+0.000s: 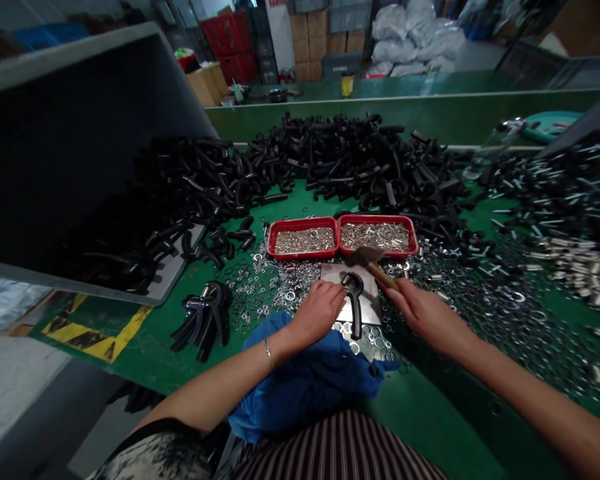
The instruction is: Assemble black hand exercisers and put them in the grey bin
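Observation:
My right hand [423, 310] is closed round the wooden handle of a hammer [375, 265], whose dark head is raised near the front of the right red tray. A black curved plastic handle part [356, 310] lies on a flat metal plate [327, 272], its hooked end away from me. My left hand [321, 307] has its fingers pressed together at that hooked end, by a small metal piece; the fingertips partly hide what they pinch. Several assembled black parts [205, 317] lie grouped to the left. Below my hands sits a bunched blue cloth [305, 383].
Two red trays [304, 256] [414, 235] hold small metal pins and bits. Loose rings [265, 287] are strewn over the green table [165, 360]. Black parts [340, 150] are heaped behind. A large grey bin [173, 80] lies tipped at left; metal cylinders [580, 267] are piled at right.

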Action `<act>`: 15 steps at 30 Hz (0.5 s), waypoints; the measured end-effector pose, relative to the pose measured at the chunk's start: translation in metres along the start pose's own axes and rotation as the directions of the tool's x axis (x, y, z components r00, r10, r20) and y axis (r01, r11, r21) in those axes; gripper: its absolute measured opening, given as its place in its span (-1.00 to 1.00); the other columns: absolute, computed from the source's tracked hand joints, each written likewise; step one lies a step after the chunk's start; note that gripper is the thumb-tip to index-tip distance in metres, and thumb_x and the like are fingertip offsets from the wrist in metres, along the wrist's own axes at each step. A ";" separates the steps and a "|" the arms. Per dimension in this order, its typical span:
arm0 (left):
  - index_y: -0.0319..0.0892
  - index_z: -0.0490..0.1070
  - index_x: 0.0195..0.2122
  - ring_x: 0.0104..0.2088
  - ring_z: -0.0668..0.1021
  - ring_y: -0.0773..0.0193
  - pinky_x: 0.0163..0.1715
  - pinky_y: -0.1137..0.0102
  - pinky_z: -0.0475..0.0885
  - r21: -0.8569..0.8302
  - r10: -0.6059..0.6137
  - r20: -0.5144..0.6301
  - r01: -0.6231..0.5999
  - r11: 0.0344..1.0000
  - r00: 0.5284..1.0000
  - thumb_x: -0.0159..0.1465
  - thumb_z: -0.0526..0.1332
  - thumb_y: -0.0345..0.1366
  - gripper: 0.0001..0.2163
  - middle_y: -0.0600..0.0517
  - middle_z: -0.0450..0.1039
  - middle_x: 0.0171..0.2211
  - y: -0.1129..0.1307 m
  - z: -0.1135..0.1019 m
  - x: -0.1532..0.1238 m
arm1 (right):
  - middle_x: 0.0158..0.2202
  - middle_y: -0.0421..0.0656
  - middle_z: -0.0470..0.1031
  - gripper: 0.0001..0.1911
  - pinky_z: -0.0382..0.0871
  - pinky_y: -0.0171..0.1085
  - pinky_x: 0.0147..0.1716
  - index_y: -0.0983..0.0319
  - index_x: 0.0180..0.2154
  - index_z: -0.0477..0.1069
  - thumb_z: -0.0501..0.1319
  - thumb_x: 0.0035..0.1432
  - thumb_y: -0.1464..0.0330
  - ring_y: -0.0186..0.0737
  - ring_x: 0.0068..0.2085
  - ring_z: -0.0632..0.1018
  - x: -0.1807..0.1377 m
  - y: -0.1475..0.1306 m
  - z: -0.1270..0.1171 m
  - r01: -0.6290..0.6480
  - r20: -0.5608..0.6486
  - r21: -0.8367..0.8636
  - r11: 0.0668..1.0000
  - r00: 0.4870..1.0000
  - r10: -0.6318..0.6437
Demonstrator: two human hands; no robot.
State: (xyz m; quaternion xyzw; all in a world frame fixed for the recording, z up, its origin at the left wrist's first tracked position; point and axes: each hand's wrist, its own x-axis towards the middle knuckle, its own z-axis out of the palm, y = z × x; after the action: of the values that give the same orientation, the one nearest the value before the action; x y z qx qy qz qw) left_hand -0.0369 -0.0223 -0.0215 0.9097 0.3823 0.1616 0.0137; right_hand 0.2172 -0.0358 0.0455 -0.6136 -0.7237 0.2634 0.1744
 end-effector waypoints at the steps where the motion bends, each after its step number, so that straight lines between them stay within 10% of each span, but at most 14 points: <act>1: -0.27 0.39 0.05 -0.02 0.45 0.09 0.05 0.15 0.27 0.003 -0.004 0.003 0.004 1.000 1.000 0.47 -0.05 -0.31 -0.71 -0.16 0.48 -0.02 0.000 0.001 -0.001 | -0.47 -0.10 0.48 -0.66 0.24 -0.24 -0.43 0.17 -0.30 0.33 -0.01 0.35 0.09 -0.16 -0.46 0.48 0.007 0.002 0.002 -0.003 0.065 -0.045 0.999 0.998 0.006; 9: -0.27 0.37 0.07 0.01 0.44 0.10 0.06 0.18 0.27 0.004 -0.044 0.025 0.043 0.999 0.999 0.47 -0.04 -0.29 -0.70 -0.14 0.46 0.00 0.006 -0.002 0.001 | -0.47 -0.10 0.49 -0.64 0.22 -0.25 -0.45 0.19 -0.28 0.32 -0.06 0.38 0.10 -0.16 -0.47 0.49 0.021 0.001 -0.002 0.044 0.124 -0.212 0.976 0.992 -0.017; 15: -0.32 0.42 -0.11 -0.13 0.48 -0.04 -0.09 0.09 0.33 0.118 -0.390 0.074 0.381 0.917 0.918 0.34 0.17 -0.03 -0.62 -0.21 0.48 -0.19 0.025 -0.016 -0.005 | -0.43 -0.09 0.53 -0.61 0.30 -0.21 -0.41 0.15 -0.22 0.34 -0.09 0.35 0.04 -0.08 -0.42 0.55 -0.003 0.007 0.001 0.065 0.181 -0.146 0.987 0.983 -0.038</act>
State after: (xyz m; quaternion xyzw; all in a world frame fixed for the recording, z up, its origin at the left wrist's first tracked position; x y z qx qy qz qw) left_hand -0.0277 -0.0456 -0.0042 0.8227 0.5607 0.0921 0.0174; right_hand 0.2231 -0.0378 0.0410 -0.5803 -0.7697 0.2570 0.0691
